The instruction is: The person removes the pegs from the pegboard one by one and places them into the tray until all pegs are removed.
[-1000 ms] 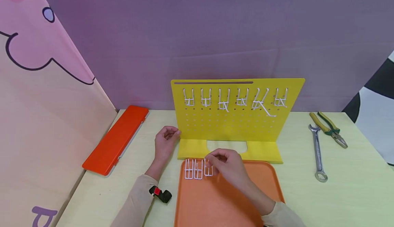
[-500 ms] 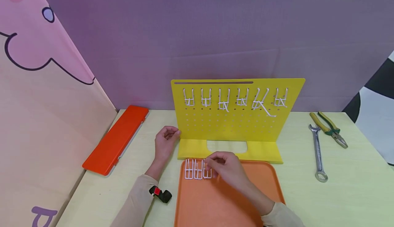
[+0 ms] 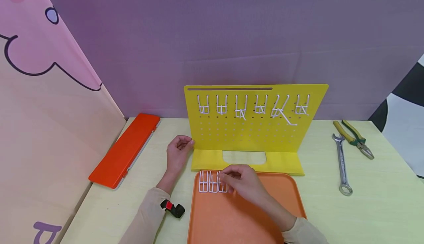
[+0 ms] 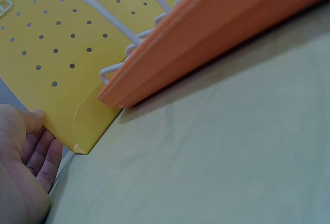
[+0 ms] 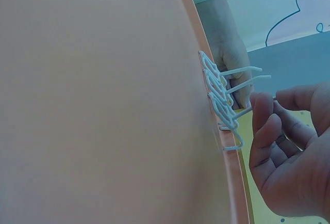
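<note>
Three white wire hooks (image 3: 203, 182) stand side by side at the top left of the orange tray (image 3: 245, 214). My right hand (image 3: 245, 185) pinches the prong of the rightmost hook (image 3: 223, 189) between thumb and finger; the right wrist view shows that hook (image 5: 227, 110) beside the other two. At the lower left edge of the yellow pegboard (image 3: 245, 137), my left hand (image 3: 179, 154) holds the board's side between thumb and fingers, as the left hand (image 4: 26, 157) in the left wrist view shows. Several white hooks (image 3: 222, 106) hang in a row along the board's upper part.
A red case (image 3: 126, 150) lies at the left beside the wall. At the right are a wrench (image 3: 342, 165) and pliers (image 3: 356, 137) with yellow-green handles. A purple cloth (image 3: 232, 34) hangs behind the board.
My right hand has moved slightly left and down with the third hook, which now stands closer to the other two. My left hand has stayed at the board's edge.
</note>
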`<move>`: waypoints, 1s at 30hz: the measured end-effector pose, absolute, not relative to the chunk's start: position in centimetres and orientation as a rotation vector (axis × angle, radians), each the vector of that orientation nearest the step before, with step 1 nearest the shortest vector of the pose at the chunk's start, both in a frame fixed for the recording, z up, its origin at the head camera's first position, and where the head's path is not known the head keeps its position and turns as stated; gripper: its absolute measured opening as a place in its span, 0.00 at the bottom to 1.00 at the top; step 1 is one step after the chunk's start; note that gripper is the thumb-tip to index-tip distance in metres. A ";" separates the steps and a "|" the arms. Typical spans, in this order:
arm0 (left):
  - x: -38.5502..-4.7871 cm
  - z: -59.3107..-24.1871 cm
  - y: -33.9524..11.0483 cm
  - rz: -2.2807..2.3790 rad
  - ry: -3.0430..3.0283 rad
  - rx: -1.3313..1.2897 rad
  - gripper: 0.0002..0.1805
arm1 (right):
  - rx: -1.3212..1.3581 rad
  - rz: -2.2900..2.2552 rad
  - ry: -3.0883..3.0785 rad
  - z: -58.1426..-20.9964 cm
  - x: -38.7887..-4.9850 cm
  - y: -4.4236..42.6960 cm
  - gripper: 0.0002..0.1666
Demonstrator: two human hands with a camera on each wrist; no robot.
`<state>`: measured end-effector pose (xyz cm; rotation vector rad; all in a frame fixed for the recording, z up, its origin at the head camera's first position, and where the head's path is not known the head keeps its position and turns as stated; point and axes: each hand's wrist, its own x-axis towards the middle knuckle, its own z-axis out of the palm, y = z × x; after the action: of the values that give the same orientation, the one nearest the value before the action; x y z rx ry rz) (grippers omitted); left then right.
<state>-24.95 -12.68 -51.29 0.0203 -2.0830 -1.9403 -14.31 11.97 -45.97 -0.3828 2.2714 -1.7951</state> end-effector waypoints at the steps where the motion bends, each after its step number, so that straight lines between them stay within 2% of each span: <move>1: -25.0 -51.3 -12.7 -1.941 -2.080 0.020 0.09 | -0.381 -1.792 2.272 -46.0 -14.3 12.0 0.10; 15: -25.0 -51.2 -12.7 -1.952 -2.076 0.019 0.09 | -0.398 -1.818 2.321 -44.9 -14.7 13.1 0.10; 23: -25.0 -51.3 -12.7 -1.963 -2.065 0.016 0.08 | -0.308 -1.864 2.380 -42.1 -14.6 13.9 0.09; 30: -25.1 -51.2 -12.7 -1.970 -2.062 0.015 0.08 | -0.405 -1.932 2.450 -39.4 -14.2 15.1 0.08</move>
<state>-25.06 -12.73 -51.22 0.0152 -2.0615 -1.9698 -14.23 15.06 -39.41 -0.4052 2.4501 -1.9317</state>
